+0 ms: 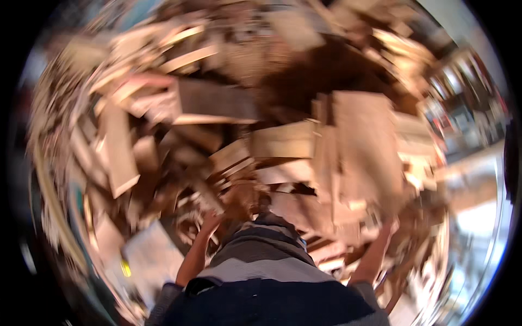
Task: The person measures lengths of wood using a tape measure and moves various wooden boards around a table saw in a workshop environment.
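The whole view is smeared by motion. My left hand (211, 220) hangs low beside my body, over the scrap wood, near a thin wood piece (204, 193); its fingers are too blurred to read. Lower right, my right hand (389, 225) is close to the bottom end of a wide upright-looking board (364, 144); whether it touches the board cannot be made out. Between the hands and farther off lie a short pale block (284, 140) and a dark-faced beam (215, 100).
Wood offcuts are heaped all around, with a long narrow piece (117, 152) at the left. A flat grey-white panel (153, 258) lies at lower left. Brown loose material (337, 70) shows at the far side. A bright pale surface (476, 201) is at the right.
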Motion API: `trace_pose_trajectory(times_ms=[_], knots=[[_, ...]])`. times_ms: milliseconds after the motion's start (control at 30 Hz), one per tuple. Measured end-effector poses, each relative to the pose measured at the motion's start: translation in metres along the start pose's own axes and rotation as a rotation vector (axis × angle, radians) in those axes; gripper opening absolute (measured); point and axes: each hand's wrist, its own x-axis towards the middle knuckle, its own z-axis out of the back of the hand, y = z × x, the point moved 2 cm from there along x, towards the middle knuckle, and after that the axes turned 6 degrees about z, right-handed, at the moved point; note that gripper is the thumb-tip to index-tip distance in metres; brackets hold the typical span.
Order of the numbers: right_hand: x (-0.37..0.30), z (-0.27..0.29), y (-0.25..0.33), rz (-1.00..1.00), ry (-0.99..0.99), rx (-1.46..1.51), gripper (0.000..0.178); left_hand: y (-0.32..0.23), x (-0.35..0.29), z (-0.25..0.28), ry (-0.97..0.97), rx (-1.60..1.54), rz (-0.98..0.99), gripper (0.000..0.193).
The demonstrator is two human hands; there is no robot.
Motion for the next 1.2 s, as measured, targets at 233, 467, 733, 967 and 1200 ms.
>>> trace_pose_trajectory(times_ms=[233,467,733,967,1200], knots=[[0.012,-0.133,0.098,0.672,-0.100,-0.540,0.051,0.088,-0.040,0.026,-0.232,0.093,0.074,0.074],[-0.086,-0.400,0.106,0.698,0.572,-0.459,0.045,0.099,-0.058,0.045,-0.277,-0.034,0.070,0.072],[-0.304,-0.528,-0.023,0.217,1.125,-0.321,0.034,0.053,-0.078,0.108,-0.515,-0.079,-0.022,0.056],[-0.394,-0.538,-0.092,-0.122,1.431,-0.467,0.035,0.048,-0.067,0.148,-0.845,-0.068,-0.253,0.025],[-0.346,-0.536,-0.181,-0.314,1.654,-0.680,0.027,0.048,-0.052,0.213,-1.248,0.344,-0.362,0.018]])
